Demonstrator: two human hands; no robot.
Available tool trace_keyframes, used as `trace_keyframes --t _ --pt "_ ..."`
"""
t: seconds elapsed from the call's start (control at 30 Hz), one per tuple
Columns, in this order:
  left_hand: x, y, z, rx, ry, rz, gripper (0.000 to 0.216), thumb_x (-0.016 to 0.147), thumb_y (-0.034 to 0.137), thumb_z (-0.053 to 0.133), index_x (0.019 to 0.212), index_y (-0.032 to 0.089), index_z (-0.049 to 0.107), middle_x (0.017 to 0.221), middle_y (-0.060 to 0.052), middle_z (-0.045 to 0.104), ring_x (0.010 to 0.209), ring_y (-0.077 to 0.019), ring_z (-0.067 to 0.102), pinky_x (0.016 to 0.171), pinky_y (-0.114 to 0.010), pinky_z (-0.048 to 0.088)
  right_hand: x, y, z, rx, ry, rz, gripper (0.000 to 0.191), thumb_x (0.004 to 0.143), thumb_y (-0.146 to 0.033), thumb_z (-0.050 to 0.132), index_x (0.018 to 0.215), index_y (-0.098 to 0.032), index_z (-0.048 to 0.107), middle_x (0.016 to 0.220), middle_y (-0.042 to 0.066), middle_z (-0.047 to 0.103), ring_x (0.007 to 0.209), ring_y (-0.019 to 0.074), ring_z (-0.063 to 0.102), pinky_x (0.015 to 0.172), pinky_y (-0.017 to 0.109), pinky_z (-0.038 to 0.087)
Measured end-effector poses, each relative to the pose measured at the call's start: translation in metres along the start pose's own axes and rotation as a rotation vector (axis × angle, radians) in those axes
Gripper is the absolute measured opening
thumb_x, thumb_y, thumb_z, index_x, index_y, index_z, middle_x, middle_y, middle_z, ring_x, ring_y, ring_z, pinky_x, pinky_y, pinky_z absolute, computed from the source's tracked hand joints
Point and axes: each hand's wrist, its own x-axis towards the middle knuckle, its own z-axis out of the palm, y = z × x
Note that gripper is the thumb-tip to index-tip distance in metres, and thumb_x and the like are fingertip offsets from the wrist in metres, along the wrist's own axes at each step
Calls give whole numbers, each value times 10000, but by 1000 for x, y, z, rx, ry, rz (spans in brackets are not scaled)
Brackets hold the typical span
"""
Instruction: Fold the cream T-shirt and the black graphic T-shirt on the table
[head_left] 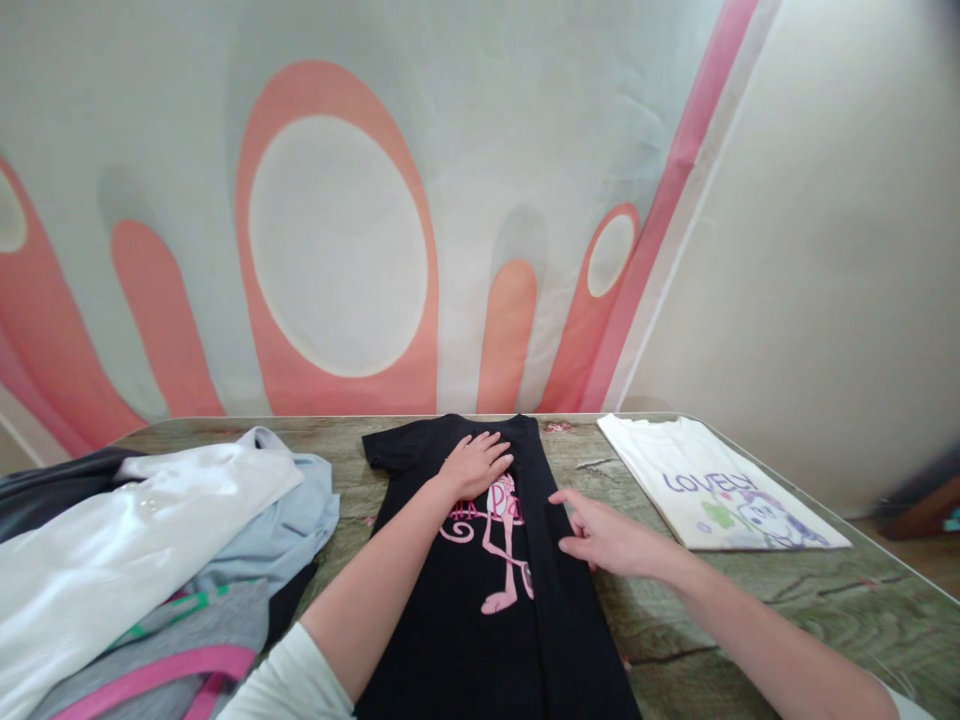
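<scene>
A black T-shirt [457, 640] with a pink cartoon figure and pink lettering lies on the table, its collar toward the far edge. The right side is folded inward over the front in a long strip that covers part of the print, while the left sleeve is spread out. My left hand [476, 466] rests flat on the upper chest, fingers spread. Over the folded strip at the right edge is my right hand [604, 535], index finger and thumb apart with nothing visible between them; its other fingers are partly hidden.
A folded white T-shirt [720, 480] with "LOVELY" lettering lies on the wood-patterned table [660, 640] at right. Several garments are heaped at left, with a white one [150, 530] on top. A wall with a coral-patterned backdrop [337, 90] stands behind the table.
</scene>
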Motion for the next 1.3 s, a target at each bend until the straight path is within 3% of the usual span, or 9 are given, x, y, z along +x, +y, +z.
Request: trace_keyframes --t 0.23,0.43,0.67,0.9,1.0,1.1,1.17,1.3 --pt "0 -3 2 -54 116 -52 505 919 462 186 1201 198 512 1326 -53 424 1266 -194 282 1035 -356 200 -19 -12 -2 -55 -64 -27 463 788 -214 463 1233 -181 340 674 -52 481 536 87 491 518 206 349" --pt "-7 3 -4 -84 284 30 337 886 363 368 1052 177 595 1160 -70 537 1107 -188 447 979 -306 324 -50 -30 5 -146 -116 -2 543 738 -264 531 1250 -241 351 770 -15 516 675 130 504 603 233 343" --pt "-4 0 0 -60 245 -59 351 887 355 352 1083 171 577 1180 -77 521 1107 -198 450 971 -322 331 -75 -39 9 -146 -173 12 221 701 -224 535 920 -242 512 737 -32 503 657 115 485 568 204 324" --pt "-2 -15 -5 -47 203 -47 305 872 299 385 1087 187 569 1170 -53 536 1082 -172 475 957 -279 338 -75 -27 11 -43 -246 19 211 714 -158 483 906 -232 531 695 -44 489 536 76 497 478 162 329" --pt "-6 -35 -13 45 230 -255 269 842 256 433 1067 202 568 1148 -46 545 1081 -172 475 944 -276 339 -74 -21 6 -52 -255 33 223 715 -152 478 913 -232 543 705 -40 499 528 76 505 467 161 330" --pt "-15 -58 -23 128 245 -494 286 831 283 435 1069 174 553 1143 -105 536 1093 -248 466 927 -394 336 -69 -12 -2 -83 -217 46 220 718 -155 475 912 -230 548 742 -29 511 545 82 504 486 175 342" --pt "-22 -70 -30 162 226 -601 342 823 335 439 1097 151 527 1157 -150 517 1093 -299 461 902 -457 334 -63 -4 -9 -131 -127 30 196 719 -161 480 890 -226 550 736 -24 515 605 103 508 536 194 355" --pt "-34 -84 -46 210 98 -809 471 778 450 475 1146 155 479 1189 -178 496 1093 -329 461 854 -468 366 -42 24 -19 -157 130 2 151 747 -187 454 876 -209 529 725 -11 531 691 141 506 630 248 382"
